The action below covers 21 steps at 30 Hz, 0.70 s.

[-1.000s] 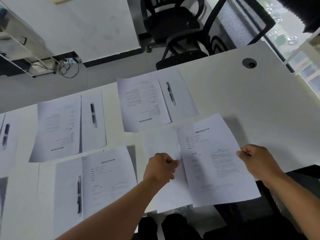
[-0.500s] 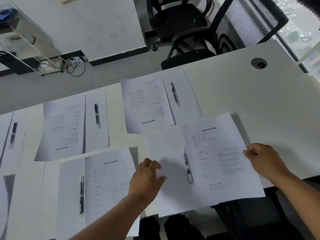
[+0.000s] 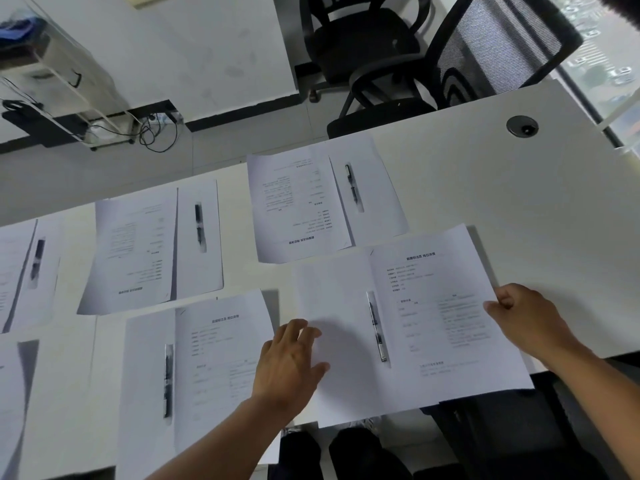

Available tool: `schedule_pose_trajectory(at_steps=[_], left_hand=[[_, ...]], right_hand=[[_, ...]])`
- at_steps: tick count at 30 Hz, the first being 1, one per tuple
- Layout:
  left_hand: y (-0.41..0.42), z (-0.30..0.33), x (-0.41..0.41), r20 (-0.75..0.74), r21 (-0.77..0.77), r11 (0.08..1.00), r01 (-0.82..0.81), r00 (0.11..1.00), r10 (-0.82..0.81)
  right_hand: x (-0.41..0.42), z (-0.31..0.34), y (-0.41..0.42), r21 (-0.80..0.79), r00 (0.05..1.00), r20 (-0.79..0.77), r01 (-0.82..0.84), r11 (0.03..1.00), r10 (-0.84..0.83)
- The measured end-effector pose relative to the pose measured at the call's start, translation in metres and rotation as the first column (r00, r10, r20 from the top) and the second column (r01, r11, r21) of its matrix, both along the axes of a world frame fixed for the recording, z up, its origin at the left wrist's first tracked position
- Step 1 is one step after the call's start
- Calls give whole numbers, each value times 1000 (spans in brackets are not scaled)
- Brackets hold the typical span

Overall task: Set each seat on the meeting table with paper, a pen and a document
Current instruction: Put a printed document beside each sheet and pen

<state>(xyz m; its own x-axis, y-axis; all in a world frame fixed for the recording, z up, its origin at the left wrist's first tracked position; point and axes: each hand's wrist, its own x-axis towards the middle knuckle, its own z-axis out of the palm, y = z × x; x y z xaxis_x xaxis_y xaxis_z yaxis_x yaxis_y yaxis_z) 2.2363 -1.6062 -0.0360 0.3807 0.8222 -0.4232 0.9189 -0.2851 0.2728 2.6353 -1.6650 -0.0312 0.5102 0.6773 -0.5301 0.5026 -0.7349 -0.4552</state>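
Pen (image 3: 376, 327) on the nearest place setting, lying along the seam where blank paper (image 3: 332, 306) meets printed document (image 3: 446, 306); long axis running near-to-far on the desk (image 3: 502, 188), tilted slightly leftward at the far end. Which end is the tip: too blurred to tell. Document text too small to read, heading at the far edge. Near edges of both sheets overhanging the desk edge.

Right hand (image 3: 530, 323) at the document's right edge, fingers (image 3: 502, 299) curled and pinching the sheet. Left hand (image 3: 291, 362) spread flat and relaxed over the left margin of the blank paper, holding nothing; contact with the sheet not clear. One second earlier closed at the seam, pen hidden beneath; half a second ago already opened and drawn back leftward, pen exposed.

Neighbouring setting (image 3: 194, 368) just to the left, cut off by the lower frame edge. Two opposite settings (image 3: 322, 202) (image 3: 156, 244) placed with headings reversed. Further sheets (image 3: 24, 271) cropped at far left. Mesh chair (image 3: 485, 57) behind the desk.
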Motion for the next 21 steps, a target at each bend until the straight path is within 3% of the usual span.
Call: schedule_pose_trajectory(at_steps=[10, 21], left_hand=[[-10, 22, -9, 30, 15, 999, -30, 999, 30], [-1, 85, -24, 122, 99, 992, -83, 990, 71]], right_hand=[[-9, 7, -12, -37, 995, 87, -53, 998, 56], [-75, 61, -25, 144, 964, 63, -266, 953, 260]])
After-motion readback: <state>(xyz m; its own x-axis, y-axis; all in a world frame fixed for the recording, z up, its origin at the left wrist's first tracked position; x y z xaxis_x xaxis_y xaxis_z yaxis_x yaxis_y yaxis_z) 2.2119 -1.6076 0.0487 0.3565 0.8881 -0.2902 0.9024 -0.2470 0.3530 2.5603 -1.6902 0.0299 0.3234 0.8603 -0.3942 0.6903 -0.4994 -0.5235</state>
